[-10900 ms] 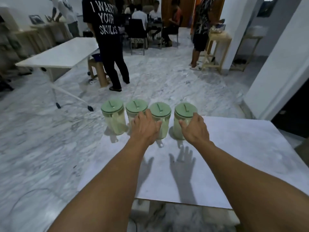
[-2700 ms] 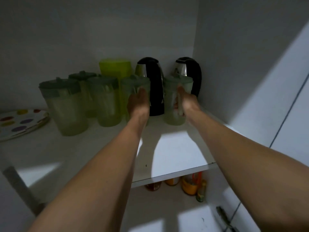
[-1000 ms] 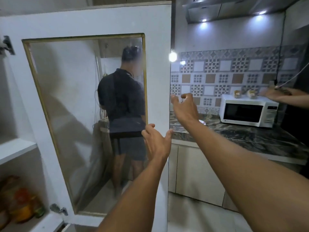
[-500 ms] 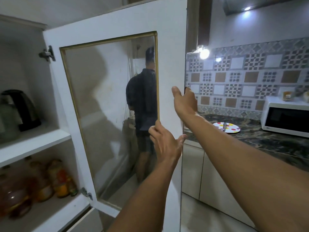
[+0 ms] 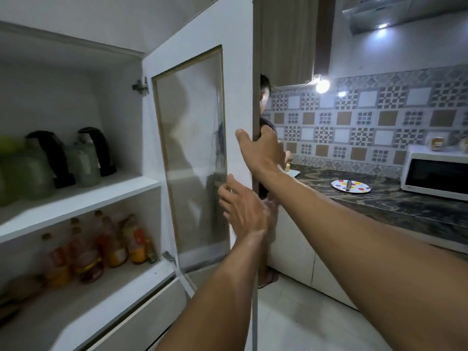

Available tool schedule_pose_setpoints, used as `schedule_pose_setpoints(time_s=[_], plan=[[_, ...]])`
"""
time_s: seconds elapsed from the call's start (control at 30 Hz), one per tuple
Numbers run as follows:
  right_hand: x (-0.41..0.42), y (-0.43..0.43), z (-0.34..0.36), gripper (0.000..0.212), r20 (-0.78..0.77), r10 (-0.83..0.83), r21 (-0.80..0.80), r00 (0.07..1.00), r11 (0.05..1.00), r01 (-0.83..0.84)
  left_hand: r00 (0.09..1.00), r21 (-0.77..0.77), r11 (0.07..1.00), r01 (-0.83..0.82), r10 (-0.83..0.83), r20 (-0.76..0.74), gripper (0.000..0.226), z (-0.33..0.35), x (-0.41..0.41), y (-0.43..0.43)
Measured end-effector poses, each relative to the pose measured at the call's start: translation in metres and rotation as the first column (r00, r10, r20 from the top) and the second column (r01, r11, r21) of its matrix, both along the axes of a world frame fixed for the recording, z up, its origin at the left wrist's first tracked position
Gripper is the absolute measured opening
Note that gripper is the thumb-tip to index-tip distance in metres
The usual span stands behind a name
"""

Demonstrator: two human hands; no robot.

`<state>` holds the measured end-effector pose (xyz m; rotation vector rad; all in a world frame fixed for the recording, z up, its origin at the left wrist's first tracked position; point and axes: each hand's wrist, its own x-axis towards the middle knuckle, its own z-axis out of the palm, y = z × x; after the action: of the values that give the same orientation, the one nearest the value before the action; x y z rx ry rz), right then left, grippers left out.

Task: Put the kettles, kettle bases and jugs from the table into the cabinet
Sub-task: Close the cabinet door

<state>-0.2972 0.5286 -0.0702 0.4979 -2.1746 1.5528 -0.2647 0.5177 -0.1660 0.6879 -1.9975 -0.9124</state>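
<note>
Here, the right hand (image 5: 263, 153) was clamped on the free vertical edge of the cabinet door (image 5: 238, 84), thumb on the inner face and fingers wrapped round the outer side, while the left hand (image 5: 244, 211) hovered just below it with fingers spread and holding nothing, close to the same edge but not clearly touching it. The door stood open, its long axis upright and its hinges (image 5: 140, 85) away to the left of both hands, so any closing swing would, by the look of it, run leftward toward the cabinet (image 5: 149, 184). The right hand was the better placed to drive it. On the middle shelf, well to the left of the hands, stood the green jugs (image 5: 81, 165) with the black kettles (image 5: 97, 150) behind them; no kettle bases could be made out. Bottles (image 5: 114, 247) filled the shelf below.
</note>
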Motion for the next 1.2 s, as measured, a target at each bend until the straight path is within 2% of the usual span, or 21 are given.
schedule_pose_setpoints(time_s=[0.2,0.3,0.43,0.57,0.73,0.83,1.0,1.13,1.2], plan=[[0.102,-0.080,0.015,0.028,-0.153,0.195,-0.001,0.969,0.980,-0.198,0.966,-0.012,0.987,-0.158,0.152,-0.210,0.050,0.000,0.095,-0.084],[0.144,-0.131,0.023,0.032,-0.211,0.271,-0.007,0.939,0.960,-0.279,0.962,0.007,0.982,-0.187,0.185,-0.203,0.019,0.000,0.143,-0.135],[0.193,-0.212,0.015,0.055,-0.224,0.387,-0.019,0.895,0.916,-0.401,0.924,0.097,0.931,-0.352,0.362,-0.121,0.009,0.003,0.198,-0.210],[0.233,-0.291,0.007,0.065,-0.255,0.513,0.067,0.820,0.855,-0.514,0.855,0.229,0.853,-0.469,0.503,-0.123,0.013,0.008,0.240,-0.283],[0.242,-0.380,0.009,0.062,-0.301,0.569,0.105,0.766,0.818,-0.566,0.806,0.255,0.795,-0.550,0.586,-0.089,0.012,0.011,0.257,-0.370],[0.236,-0.425,0.009,0.054,-0.348,0.571,0.132,0.744,0.815,-0.564,0.760,0.245,0.752,-0.612,0.645,-0.083,0.027,0.012,0.251,-0.415],[0.225,-0.497,0.009,0.054,-0.384,0.598,0.233,0.703,0.800,-0.553,0.685,0.250,0.687,-0.682,0.720,-0.109,0.052,0.016,0.247,-0.488],[0.212,-0.540,0.007,0.036,-0.429,0.598,0.234,0.677,0.797,-0.557,0.594,0.161,0.603,-0.781,0.798,-0.104,0.067,0.011,0.238,-0.533],[0.205,-0.555,0.006,0.029,-0.459,0.593,0.252,0.661,0.801,-0.544,0.555,0.165,0.564,-0.809,0.826,-0.102,0.073,0.010,0.234,-0.549]])
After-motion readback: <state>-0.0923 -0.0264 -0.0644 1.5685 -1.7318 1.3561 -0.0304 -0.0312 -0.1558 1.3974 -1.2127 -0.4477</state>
